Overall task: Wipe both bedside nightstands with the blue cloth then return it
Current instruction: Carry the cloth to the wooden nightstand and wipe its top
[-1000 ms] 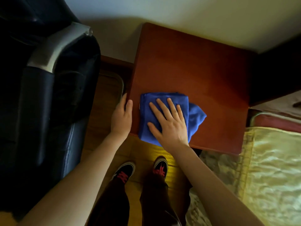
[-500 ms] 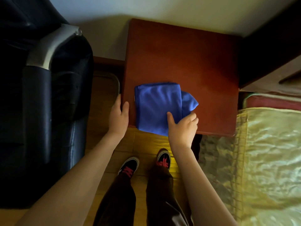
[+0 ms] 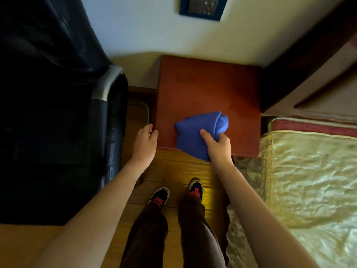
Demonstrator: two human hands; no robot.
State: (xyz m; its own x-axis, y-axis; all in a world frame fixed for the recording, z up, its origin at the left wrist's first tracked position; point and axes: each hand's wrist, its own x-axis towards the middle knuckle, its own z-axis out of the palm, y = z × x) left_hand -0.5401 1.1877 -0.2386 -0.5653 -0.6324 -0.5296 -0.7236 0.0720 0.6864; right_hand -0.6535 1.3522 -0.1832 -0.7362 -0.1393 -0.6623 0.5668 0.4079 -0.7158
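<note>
Wedged between a dark leather armchair and the bed with its shiny cream quilt, the reddish-brown wooden nightstand has a bare tabletop apart from your cloth. A second ago your right hand lay flat and spread on the folded blue microfibre cloth, pressing it to the wood; now the fingers have curled in and the cloth is bunched up, its right end rolled over on itself. It sits at the tabletop's front edge, a little right of centre, with its lower corner hanging past that edge over the floor. Your grip is closed on the cloth's right side, thumb on top and the other fingers tucked into the fold, wrist straight and forearm reaching in from the lower right. That change reads as gathering rather than wiping, so this nightstand is probably finished and you look ready to lift the cloth away, either to the other nightstand or to return it. Your left hand rests loosely curled against the tabletop's front left corner, holding nothing.
</note>
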